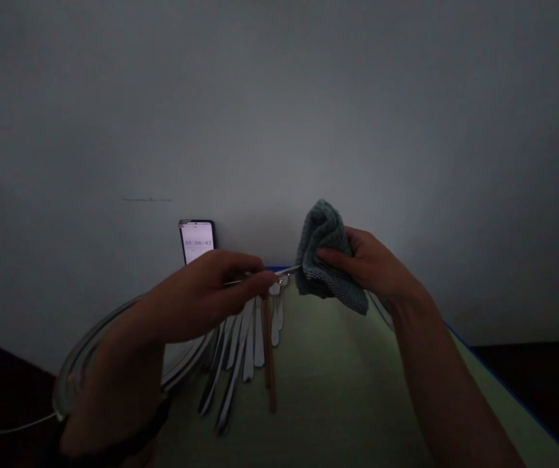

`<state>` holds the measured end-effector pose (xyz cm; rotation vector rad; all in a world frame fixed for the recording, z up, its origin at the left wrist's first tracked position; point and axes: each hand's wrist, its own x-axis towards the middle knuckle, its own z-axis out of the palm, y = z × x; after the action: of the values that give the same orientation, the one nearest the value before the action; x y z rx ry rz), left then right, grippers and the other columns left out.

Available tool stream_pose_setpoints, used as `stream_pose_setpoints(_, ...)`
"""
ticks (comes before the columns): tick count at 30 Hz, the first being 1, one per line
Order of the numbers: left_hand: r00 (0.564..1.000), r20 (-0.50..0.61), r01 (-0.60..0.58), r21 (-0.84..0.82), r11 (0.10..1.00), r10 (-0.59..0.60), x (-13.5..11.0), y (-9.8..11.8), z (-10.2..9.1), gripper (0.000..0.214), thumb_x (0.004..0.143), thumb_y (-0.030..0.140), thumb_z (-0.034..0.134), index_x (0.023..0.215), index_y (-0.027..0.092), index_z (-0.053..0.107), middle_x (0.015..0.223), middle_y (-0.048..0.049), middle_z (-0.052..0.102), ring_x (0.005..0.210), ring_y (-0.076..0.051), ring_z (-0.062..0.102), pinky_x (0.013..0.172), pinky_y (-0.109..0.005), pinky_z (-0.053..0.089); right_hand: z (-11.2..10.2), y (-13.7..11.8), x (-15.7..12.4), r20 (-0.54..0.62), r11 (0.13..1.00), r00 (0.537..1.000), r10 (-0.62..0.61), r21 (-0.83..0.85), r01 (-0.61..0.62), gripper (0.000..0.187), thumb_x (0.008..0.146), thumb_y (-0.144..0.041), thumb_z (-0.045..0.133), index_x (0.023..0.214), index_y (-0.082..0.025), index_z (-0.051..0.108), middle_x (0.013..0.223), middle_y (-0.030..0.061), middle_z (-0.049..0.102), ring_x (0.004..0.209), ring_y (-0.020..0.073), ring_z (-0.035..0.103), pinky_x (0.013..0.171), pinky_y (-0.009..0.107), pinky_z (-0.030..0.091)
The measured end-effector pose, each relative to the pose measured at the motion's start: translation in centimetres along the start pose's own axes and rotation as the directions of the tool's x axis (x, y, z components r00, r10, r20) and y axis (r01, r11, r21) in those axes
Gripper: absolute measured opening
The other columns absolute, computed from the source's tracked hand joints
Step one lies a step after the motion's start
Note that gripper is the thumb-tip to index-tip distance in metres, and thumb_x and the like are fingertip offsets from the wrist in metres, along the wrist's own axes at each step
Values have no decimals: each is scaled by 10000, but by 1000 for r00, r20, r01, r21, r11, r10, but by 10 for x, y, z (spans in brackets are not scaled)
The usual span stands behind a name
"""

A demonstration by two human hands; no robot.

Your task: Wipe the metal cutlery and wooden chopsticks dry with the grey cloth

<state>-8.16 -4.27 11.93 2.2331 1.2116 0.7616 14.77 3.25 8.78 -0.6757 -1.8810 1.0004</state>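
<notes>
My left hand (pixel 201 296) pinches the thin metal handle of a piece of cutlery (pixel 288 270) between thumb and fingers. Its far end is hidden inside a grey-green cloth (pixel 325 237), so its kind cannot be told. My right hand (pixel 370 260) grips that folded cloth, thumb on the near side, around the hidden end. Both hands are raised above a table. Below and between them lie several metal utensils (pixel 247 344) in a fanned row, with brown chopsticks (pixel 269 364) at the row's right side.
A phone (pixel 197 239) showing a timer leans against the pale wall (pixel 279 117). Partly behind my left forearm is a round, shiny-rimmed plate or tray (pixel 72 364). The light green table (pixel 338 383) has a blue edge. Another metal piece (pixel 381 309) lies by my right wrist.
</notes>
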Motion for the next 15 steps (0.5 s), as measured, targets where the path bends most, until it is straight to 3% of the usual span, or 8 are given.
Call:
stream_pose_setpoints(4, 991, -131, -46, -79, 996, 36, 7, 4, 9, 411, 840, 422, 443, 584, 160, 629, 411, 48, 365, 348, -67, 312, 332, -167, 228, 2, -2, -1, -35, 997, 999, 1, 79, 2, 146, 738, -305, 630, 843, -205, 624, 779, -27, 665, 657, 106, 583, 616, 244, 482)
stream_pose_setpoints(7, 983, -183, -30, -71, 997, 16, 11, 7, 16, 434, 839, 423, 433, 572, 155, 646, 384, 43, 385, 336, -70, 328, 333, -176, 231, -1, -2, -1, -20, 998, 998, 64, -6, -64, 144, 744, -326, 622, 810, -199, 630, 756, -23, 664, 636, 105, 577, 586, 229, 471)
stream_pose_setpoints(11, 965, -263, 10, 2, 1000, -10, 12, 10, 20, 485, 851, 436, 412, 522, 154, 632, 351, 42, 376, 315, -71, 330, 327, -191, 225, -8, -7, -7, 181, 969, 958, 221, -155, -194, 195, 767, -377, 580, 743, -190, 631, 678, -12, 646, 574, 112, 562, 516, 221, 449)
stream_pose_setpoints(15, 908, -412, 24, -112, 993, -69, 13, 9, 23, 478, 862, 446, 402, 558, 164, 639, 336, 47, 381, 305, -78, 368, 345, -204, 267, -7, -14, -12, 337, 970, 910, 243, -87, -227, 205, 761, -385, 583, 724, -187, 618, 635, -16, 623, 531, 97, 538, 479, 205, 434)
